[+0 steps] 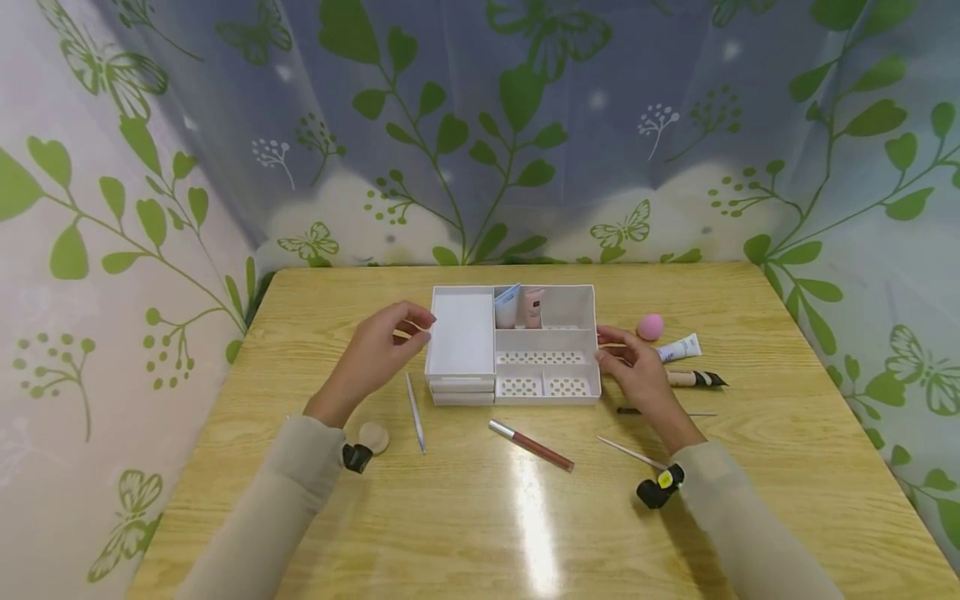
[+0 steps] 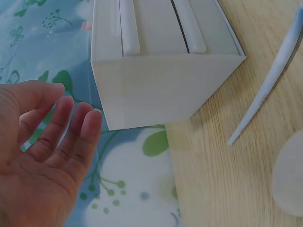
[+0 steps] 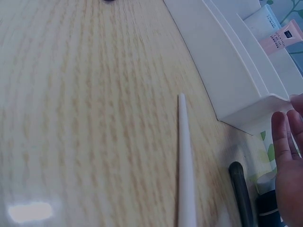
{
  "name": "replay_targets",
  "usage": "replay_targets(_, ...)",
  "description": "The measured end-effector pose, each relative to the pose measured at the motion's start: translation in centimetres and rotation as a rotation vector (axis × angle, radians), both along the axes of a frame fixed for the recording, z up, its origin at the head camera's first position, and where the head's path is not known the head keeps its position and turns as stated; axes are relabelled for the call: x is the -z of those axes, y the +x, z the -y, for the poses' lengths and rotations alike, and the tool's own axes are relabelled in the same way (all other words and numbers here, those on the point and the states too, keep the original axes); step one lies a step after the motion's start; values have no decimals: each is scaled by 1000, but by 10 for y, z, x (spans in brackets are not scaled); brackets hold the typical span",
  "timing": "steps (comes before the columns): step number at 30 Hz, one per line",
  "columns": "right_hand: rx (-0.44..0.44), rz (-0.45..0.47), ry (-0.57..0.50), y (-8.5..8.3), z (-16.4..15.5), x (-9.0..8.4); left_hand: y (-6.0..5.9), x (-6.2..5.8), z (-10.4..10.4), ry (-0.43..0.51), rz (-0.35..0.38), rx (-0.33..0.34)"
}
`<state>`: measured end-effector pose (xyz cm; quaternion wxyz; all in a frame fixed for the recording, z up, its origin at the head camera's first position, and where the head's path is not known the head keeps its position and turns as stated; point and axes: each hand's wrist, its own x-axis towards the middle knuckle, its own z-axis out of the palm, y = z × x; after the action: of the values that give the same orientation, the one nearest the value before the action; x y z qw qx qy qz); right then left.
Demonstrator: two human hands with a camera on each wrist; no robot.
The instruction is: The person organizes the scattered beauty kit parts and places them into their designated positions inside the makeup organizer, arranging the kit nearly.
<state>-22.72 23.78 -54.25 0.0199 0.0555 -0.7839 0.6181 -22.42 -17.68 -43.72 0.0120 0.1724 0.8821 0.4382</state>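
A white desktop organizer (image 1: 461,329) with drawers on its left and open compartments on its right stands on the table. A light blue tube (image 1: 507,308) and a pink tube (image 1: 533,310) stand in its back right compartment. Beside the organizer's left wall is my left hand (image 1: 378,346), its fingers loosely bent and holding nothing; the left wrist view shows a gap between the fingertips and the wall. My right hand (image 1: 637,371) is at the right wall, fingertips right at the side and thumb close to the front corner's rim.
Right of the organizer lie a pink sponge (image 1: 650,327), a white tube (image 1: 680,347) and a beige tube with a black end (image 1: 693,378). In front are a lip gloss (image 1: 532,446) and a thin white stick (image 1: 632,452). A pale pen (image 1: 415,414) and a round beige puff (image 1: 373,437) lie left.
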Motion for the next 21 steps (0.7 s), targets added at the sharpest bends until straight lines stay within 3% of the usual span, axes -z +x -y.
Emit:
replay_targets(12, 8, 12, 11, 0, 1, -1, 19, 5, -9, -3, -1, 63)
replay_targets(21, 8, 11, 13, -1, 0, 1, 28, 8, -18, -56, -15, 91)
